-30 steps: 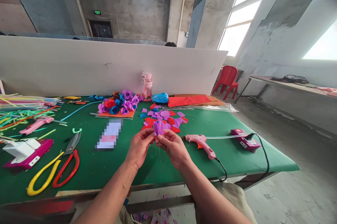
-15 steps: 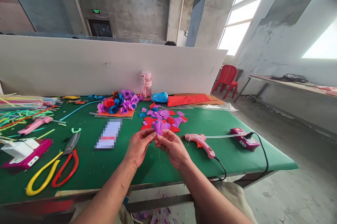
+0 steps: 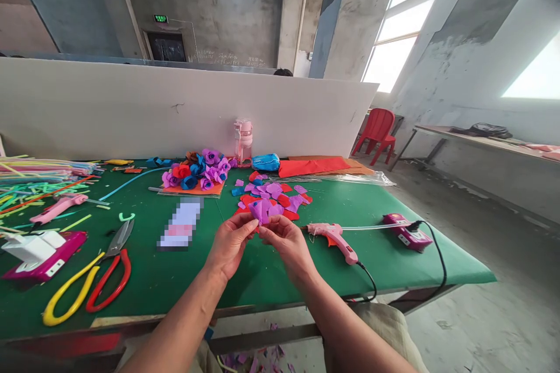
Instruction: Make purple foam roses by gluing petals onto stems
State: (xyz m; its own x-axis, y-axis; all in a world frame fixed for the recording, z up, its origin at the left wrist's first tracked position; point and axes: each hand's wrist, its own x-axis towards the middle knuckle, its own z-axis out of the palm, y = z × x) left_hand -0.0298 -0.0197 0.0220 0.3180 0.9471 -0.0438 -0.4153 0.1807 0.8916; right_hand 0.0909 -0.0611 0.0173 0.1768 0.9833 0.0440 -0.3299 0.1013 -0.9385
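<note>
A purple paper flower is pinched between my two hands above the green table. My left hand grips its base with thumb and fingers, and my right hand closes on the other side of it. Just behind the flower lie loose purple, red and blue paper petals. To the right of my right hand rests a pink glue gun with a clear glue stick in its back. Finished purple, red and blue paper flowers are heaped behind my left hand.
Red-and-yellow-handled scissors lie at left, near a second pink glue gun, coloured tubes and a power strip. A pink bottle and a blue pouch stand at the back. Another power strip sits at right.
My right hand's fingers have shifted slightly around the flower's base. The flower has tilted a little to the left; the thin strand hanging below no longer shows.
</note>
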